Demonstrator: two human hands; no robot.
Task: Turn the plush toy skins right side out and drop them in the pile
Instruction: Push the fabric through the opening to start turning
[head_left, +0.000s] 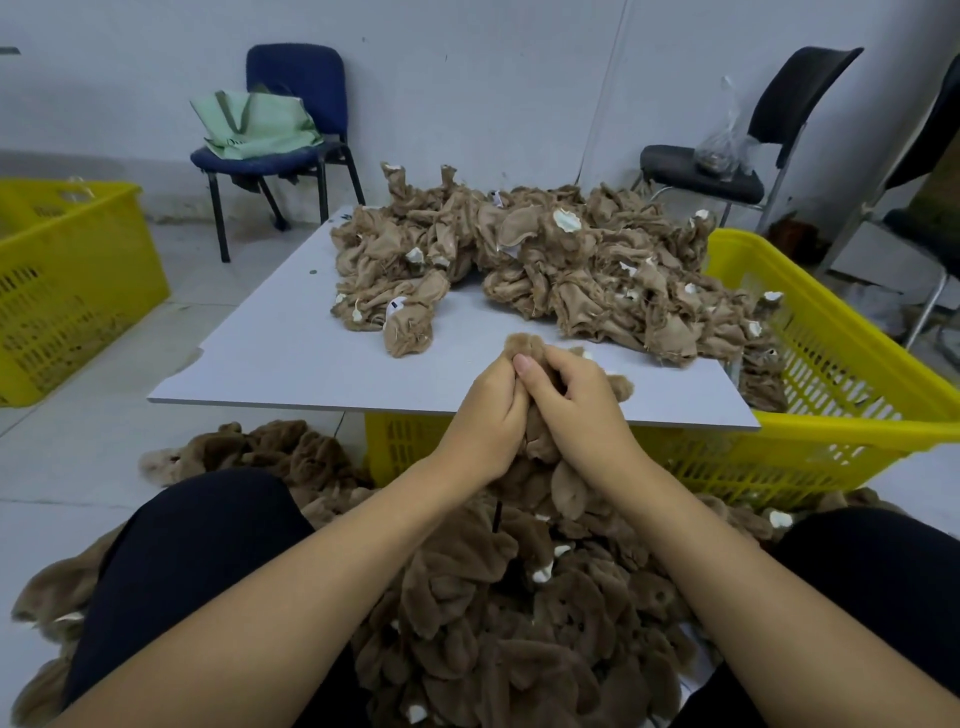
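Both hands (540, 405) together clutch a plush skin (524, 347) before the inside-out heap (545, 260) between yellow crates (831, 364).

We are seeing tan inside-out skins (524, 254) on a pale grey board (270, 353), furry brown skins (509, 623) below, yellow crates (831, 364), and a blue chair (296, 98) bearing a mint-green bag (254, 124).

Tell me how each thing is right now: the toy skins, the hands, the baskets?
Held skin: partly turned, fur showing.
Left hand: gripping it.
Right hand: gripping it.
Table heap: inside out.
Floor pile: furry side out.
Yellow basket: holds skins.
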